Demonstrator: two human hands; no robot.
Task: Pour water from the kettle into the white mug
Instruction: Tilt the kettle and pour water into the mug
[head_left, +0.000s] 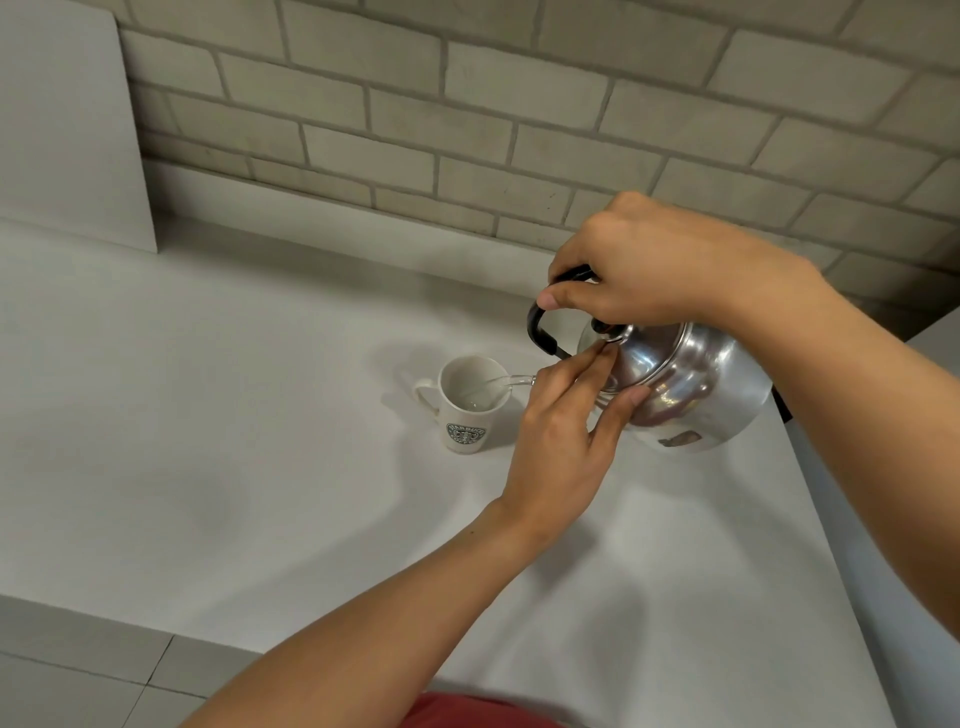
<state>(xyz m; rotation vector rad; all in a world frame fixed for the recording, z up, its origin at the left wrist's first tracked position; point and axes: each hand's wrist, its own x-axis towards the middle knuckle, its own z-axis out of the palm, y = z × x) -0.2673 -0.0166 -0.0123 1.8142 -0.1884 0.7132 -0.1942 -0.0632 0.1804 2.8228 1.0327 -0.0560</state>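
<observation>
Water pours from the tilted kettle (685, 387) into the mug (469, 402).

The right hand (649, 265) is wrapped around the black handle (540, 330), holding the kettle in the air and tipped left. The left hand (563, 441) steadies it, fingertips (605, 353) pressed on the lid and thumb against the body. A clear stream (511, 382) arcs into the mug, which stands upright on the white counter (234, 415), just left of the kettle.
</observation>
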